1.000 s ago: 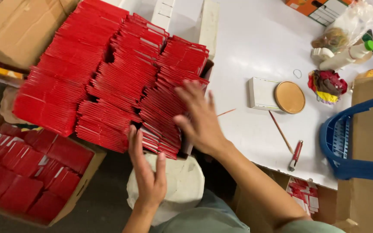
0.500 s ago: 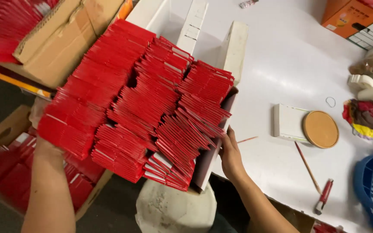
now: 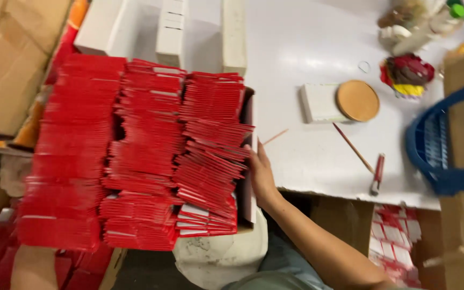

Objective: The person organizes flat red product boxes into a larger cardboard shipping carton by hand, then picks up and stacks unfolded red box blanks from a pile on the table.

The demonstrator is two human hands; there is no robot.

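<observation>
A shallow cardboard box (image 3: 249, 198) packed with three rows of flat red packets (image 3: 146, 156) fills the left half of the view, at the white table's (image 3: 307, 59) near edge. My right hand (image 3: 260, 174) grips the box's right wall, fingers over its rim beside the tilted packets. My left forearm (image 3: 33, 266) comes up under the box's lower left corner. The left hand itself is hidden behind the packets.
On the table lie long white boxes (image 3: 170, 27), a white block (image 3: 318, 103) with a round cork disc (image 3: 357, 100), a thin stick (image 3: 353, 146) and a red pen (image 3: 377, 173). A blue basket (image 3: 436, 145) stands right, brown cardboard (image 3: 6, 64) left, a white stool (image 3: 216, 258) below.
My left arm dropped to the box's left corner, then lower under it. My right hand moved from on top of the packets to the box's right wall. The box now sits squarer in view.
</observation>
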